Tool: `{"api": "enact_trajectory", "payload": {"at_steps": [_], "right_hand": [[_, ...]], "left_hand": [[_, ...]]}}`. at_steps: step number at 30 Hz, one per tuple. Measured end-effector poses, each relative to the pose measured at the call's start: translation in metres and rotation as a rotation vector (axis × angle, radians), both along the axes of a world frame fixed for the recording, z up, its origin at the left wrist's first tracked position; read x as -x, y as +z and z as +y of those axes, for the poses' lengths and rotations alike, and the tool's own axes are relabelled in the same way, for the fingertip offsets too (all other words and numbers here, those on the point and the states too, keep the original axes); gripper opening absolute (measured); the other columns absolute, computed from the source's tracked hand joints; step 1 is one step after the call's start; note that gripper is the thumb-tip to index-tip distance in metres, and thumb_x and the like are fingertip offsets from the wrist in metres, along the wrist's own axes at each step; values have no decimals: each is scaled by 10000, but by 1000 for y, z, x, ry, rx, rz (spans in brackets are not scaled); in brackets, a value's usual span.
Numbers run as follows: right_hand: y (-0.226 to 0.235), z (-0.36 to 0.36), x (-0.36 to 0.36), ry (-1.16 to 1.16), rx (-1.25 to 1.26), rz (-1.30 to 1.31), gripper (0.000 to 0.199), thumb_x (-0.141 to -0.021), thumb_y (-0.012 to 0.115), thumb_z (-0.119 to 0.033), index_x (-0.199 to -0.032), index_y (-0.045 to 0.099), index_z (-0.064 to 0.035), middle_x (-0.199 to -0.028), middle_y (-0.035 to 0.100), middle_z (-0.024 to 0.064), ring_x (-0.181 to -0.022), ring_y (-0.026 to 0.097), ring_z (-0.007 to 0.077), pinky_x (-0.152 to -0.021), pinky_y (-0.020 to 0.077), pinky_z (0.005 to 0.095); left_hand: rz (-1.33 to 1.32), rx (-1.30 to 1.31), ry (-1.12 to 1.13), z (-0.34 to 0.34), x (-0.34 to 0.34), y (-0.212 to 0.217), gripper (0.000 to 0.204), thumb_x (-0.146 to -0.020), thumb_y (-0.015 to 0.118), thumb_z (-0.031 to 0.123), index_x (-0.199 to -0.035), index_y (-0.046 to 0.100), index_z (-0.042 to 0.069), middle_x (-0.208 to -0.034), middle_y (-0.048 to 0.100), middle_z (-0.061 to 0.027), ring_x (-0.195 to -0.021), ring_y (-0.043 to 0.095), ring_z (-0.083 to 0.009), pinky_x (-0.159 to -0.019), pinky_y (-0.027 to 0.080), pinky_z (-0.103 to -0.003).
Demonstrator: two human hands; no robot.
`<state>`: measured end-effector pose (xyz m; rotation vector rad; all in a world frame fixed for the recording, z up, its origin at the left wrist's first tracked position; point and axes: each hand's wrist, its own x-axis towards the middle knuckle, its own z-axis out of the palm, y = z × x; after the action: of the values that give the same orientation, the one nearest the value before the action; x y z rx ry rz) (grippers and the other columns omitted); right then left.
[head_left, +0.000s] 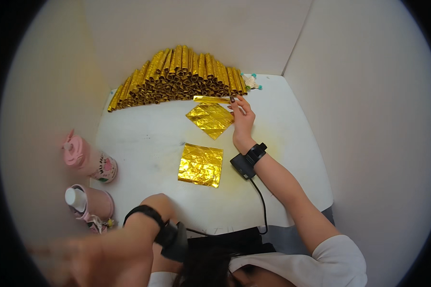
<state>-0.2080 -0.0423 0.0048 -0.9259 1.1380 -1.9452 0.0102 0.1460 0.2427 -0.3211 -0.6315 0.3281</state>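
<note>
My right hand [244, 112] is at the far middle of the white table, thumb and fingers closed on the right end of a narrow gold foil strip [208, 99]. Whether that strip is rolled or folded I cannot tell. Just nearer lies a gold foil sheet [209, 119] turned cornerwise, its right corner by my fingers. A second, squarish and creased gold foil sheet [200, 165] lies flat closer to me, apart from both hands. My left hand [76, 260] is raised at the lower left, off the table; motion blur smears its fingers.
Many gold foil tubes [179, 76] are heaped along the table's back edge, with a small pale object with teal tips [252, 82] at their right end. On the left stand a pink bottle [88, 158] and a pink cup [98, 203]. White walls enclose the table [143, 148].
</note>
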Motion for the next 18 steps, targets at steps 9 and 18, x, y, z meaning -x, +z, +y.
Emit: {"api": "enact_trajectory", "payload": {"at_steps": [9,18], "right_hand": [[-4,49,14,270,-80,-243,129,-908,668,-207,-961,690,-91,-1317,541,-31,-1017,574,69,-796,431,239],[4,74,13,358,-128,-65,100,-896,672,-206,-973,696,-147,-1298,564,-44,-1033,541,52,-832,418,242]], "left_hand": [[-1118,-1057,186,-121,18,-112,197,-799,733,115,-987,700,68,-990,643,-70,-965,563,-216,-862,430,-317],[-1326,-1217,167,-122,0,-179,202,-730,796,157,-913,736,96,-860,613,-20,-849,520,-187,-754,431,-305]]}}
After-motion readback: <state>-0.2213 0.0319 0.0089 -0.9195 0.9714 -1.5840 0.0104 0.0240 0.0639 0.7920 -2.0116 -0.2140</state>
